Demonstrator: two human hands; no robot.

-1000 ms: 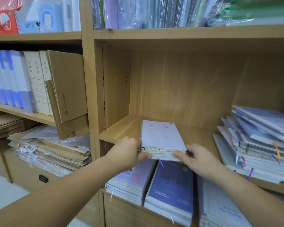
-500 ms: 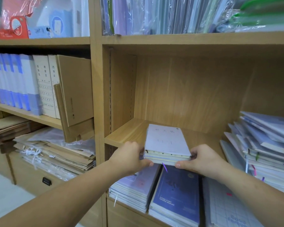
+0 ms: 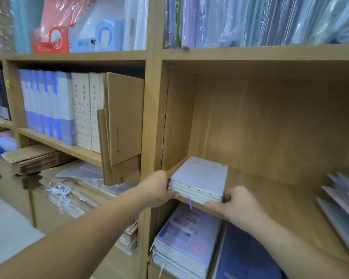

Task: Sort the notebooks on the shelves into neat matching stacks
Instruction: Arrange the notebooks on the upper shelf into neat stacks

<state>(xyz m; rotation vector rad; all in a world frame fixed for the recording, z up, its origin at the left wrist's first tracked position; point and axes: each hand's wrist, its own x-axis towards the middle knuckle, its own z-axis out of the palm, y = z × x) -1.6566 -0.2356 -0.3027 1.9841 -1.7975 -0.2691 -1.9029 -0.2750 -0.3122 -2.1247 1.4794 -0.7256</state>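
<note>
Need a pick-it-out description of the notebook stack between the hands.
Find the wooden bookcase's right bay and its middle shelf. At its front left corner sits a small stack of pale lilac notebooks, left hand and right hand gripping its sides. Unlike the slumped pile far right, it is squared up, with a purple ribbon dangling below.

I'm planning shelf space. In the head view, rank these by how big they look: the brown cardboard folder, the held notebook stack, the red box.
1. brown cardboard folder
2. notebook stack, though being nearest the camera enlarges it
3. red box
</note>
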